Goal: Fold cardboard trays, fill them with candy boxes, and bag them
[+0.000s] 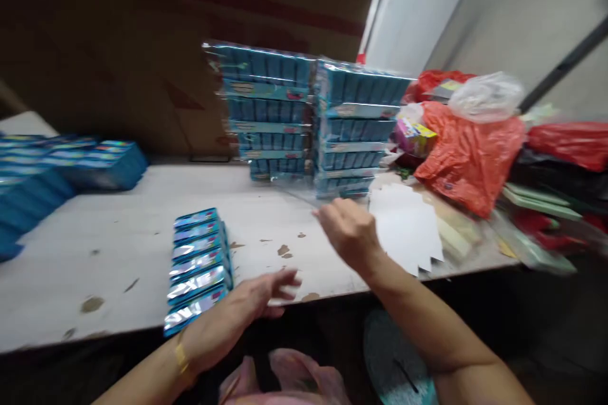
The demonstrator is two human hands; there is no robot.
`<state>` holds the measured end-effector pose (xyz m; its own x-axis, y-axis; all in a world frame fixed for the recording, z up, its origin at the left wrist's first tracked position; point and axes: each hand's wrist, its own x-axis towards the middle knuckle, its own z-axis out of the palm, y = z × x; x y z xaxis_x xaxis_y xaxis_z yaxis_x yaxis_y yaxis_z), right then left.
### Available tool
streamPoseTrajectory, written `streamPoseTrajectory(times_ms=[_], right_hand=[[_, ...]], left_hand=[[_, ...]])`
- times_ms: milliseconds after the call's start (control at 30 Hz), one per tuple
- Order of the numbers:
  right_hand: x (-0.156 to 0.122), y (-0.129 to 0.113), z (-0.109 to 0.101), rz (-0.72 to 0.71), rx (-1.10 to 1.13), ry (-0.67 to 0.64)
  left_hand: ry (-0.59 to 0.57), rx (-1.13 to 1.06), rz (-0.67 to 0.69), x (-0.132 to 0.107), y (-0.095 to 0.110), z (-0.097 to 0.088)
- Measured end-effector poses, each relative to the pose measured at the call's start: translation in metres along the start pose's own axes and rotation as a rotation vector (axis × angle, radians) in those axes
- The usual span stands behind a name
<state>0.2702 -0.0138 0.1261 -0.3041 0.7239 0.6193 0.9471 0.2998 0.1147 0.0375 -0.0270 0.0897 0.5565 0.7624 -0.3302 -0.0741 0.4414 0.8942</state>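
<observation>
Just left of the left hand (237,305), its fingers spread, packets (198,259) are lined up lengthwise forward; the right hand (350,231) is curled, contents unclear.

Two stacks (270,111) of four blue boxes (356,130) each, eight boxes altogether. One row of six blue packets (199,266). Two hands: one left hand (244,305), one right hand (350,231). One wristband (181,358). One white bag (487,98). One counter (128,228).
</observation>
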Motion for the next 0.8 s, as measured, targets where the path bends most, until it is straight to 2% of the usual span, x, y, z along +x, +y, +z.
streamPoseTrajectory(times_ms=[33, 67, 167, 267, 367, 433, 533, 600, 667, 800], right_hand=[[0.008, -0.027, 0.010, -0.044, 0.099, -0.003], [0.015, -0.049, 0.019, -0.079, 0.190, -0.017], [0.027, -0.092, 0.038, -0.122, 0.415, -0.084], [0.028, -0.109, 0.050, -0.149, 0.525, -0.142], [0.027, -0.118, 0.065, -0.179, 0.482, -0.143], [0.030, -0.125, 0.077, -0.183, 0.474, -0.120], [0.041, -0.137, 0.094, -0.157, 0.535, -0.103], [0.048, -0.144, 0.100, -0.153, 0.562, -0.117], [0.055, -0.151, 0.102, -0.170, 0.560, -0.147], [0.062, -0.161, 0.102, -0.257, 0.579, -0.194]], left_hand=[[-0.043, -0.074, 0.005, 0.008, 0.003, 0.002], [-0.037, -0.166, 0.028, 0.015, 0.006, 0.001], [0.186, -0.340, 0.187, 0.024, 0.017, -0.023], [0.377, -0.323, 0.211, 0.012, 0.023, -0.061], [0.512, -0.239, 0.196, -0.001, 0.022, -0.093], [0.587, -0.182, 0.236, -0.008, 0.019, -0.106], [0.691, -0.135, 0.340, -0.016, 0.016, -0.115], [0.752, -0.033, 0.464, -0.023, 0.013, -0.115], [0.777, 0.187, 0.576, -0.031, 0.011, -0.114], [0.757, 0.647, 0.615, -0.037, 0.006, -0.115]])
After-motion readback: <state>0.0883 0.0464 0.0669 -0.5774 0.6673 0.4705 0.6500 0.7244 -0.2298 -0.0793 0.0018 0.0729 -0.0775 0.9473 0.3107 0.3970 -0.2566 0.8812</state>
